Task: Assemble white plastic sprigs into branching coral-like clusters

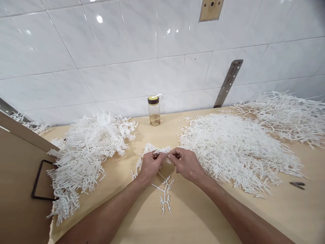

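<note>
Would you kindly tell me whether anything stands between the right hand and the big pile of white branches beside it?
Nothing visible does: the white pile lies close beside the right hand, and the bottle stands farther back, by the wall.

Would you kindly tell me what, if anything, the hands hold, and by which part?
The left hand and right hand pinch white branching strands; the exact part gripped is hidden.

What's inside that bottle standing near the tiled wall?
Through the clear side of the bottle you can see what looks like a little pale brown liquid at the bottom. The part under the dark lid is covered, so I can't tell what's there.
</note>
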`<state>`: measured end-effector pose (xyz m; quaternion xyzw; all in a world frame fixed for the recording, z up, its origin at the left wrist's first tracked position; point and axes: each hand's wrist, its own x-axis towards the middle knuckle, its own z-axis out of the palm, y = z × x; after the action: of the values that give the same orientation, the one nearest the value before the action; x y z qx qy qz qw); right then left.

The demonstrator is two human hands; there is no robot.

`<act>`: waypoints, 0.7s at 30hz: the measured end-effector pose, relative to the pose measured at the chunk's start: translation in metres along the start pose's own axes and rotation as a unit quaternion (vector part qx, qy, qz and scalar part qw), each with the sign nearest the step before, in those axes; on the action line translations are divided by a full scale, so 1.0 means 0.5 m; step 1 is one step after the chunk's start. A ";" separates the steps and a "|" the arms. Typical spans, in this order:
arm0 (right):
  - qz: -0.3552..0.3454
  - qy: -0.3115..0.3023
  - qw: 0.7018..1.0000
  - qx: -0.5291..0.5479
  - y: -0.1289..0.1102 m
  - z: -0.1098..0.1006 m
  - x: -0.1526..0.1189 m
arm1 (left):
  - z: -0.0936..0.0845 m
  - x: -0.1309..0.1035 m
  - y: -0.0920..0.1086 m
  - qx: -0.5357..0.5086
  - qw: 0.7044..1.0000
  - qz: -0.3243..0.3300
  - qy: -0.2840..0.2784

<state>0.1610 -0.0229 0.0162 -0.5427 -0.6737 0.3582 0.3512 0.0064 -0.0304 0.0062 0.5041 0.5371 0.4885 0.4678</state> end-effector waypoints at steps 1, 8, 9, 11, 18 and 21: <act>-0.005 0.002 1.000 -0.014 0.002 0.000 0.000 | 0.000 0.000 0.000 0.013 1.000 0.000 0.005; -0.120 0.034 0.990 -0.068 0.011 0.011 -0.008 | 0.000 0.011 -0.009 0.007 1.000 -0.025 0.011; -0.148 0.045 0.985 -0.075 0.013 0.016 -0.009 | 0.000 0.013 -0.010 0.000 1.000 -0.025 0.008; -0.208 0.064 0.972 -0.090 0.019 0.028 -0.010 | 0.000 0.014 -0.010 -0.014 0.999 -0.031 0.005; -0.325 0.096 0.925 -0.171 0.016 0.055 -0.028 | 0.001 0.015 -0.011 -0.026 0.999 -0.023 0.018; -0.358 0.073 0.920 -0.139 -0.010 0.065 -0.049 | -0.005 0.023 -0.015 -0.031 0.998 -0.019 0.047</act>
<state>0.1346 -0.0510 0.0021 -0.3334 -0.8387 0.0705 0.4247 0.0026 -0.0192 -0.0012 0.4552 0.5525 0.5191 0.4670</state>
